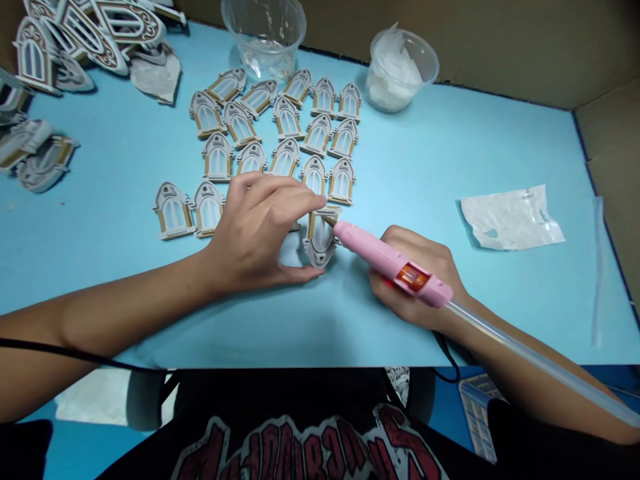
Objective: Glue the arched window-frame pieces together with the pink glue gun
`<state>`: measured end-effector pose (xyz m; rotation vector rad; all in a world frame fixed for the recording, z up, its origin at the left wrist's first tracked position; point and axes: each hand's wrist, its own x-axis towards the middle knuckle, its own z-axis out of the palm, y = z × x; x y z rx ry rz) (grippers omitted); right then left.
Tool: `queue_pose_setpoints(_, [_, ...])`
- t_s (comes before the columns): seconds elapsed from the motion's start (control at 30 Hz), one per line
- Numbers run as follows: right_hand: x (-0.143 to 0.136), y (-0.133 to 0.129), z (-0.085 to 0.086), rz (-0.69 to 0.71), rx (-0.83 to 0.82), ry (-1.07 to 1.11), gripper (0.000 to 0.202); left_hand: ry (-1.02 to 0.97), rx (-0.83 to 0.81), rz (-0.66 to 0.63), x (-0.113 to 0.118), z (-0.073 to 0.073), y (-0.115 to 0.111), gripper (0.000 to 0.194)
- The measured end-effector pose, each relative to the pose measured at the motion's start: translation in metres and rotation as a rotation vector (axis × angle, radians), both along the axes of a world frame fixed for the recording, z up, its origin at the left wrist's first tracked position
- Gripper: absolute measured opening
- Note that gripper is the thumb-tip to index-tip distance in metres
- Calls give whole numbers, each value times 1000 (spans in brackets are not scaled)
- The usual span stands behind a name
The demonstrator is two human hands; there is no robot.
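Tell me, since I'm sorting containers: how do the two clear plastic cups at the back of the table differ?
The left cup looks larger and nearly empty, showing only residue on its wall; the right cup looks smaller and is filled with white material. The left cup stands behind the rows of arched window pieces; the right cup stands beside them, to the right. Both are clear, upright and open-topped on the blue table.

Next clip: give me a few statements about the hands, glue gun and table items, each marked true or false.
1. The right hand holds a pink glue gun. True.
2. The gun's tip is at the window piece under the left hand. True.
3. The table is red. False: it is blue.
4. Both cups are overturned. False: they stand upright.
5. A clear bag lies right of the hands. True.
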<state>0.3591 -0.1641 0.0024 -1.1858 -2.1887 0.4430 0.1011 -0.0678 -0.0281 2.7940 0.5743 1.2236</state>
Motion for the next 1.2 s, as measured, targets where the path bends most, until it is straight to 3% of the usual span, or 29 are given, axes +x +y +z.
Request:
queue_pose_setpoints(0.53, [-2, -1, 2, -17, -15, 15, 28, 9, -30, 5, -1, 0, 0, 78])
queue_pose_setpoints(0.83, [2, -2, 2, -40, -64, 11, 28, 13, 31, 25, -1, 1, 0, 72])
queue_pose_setpoints(1.2, [-2, -1, 3, -24, -55, 36, 30, 14, -80, 10, 0, 1, -1, 75])
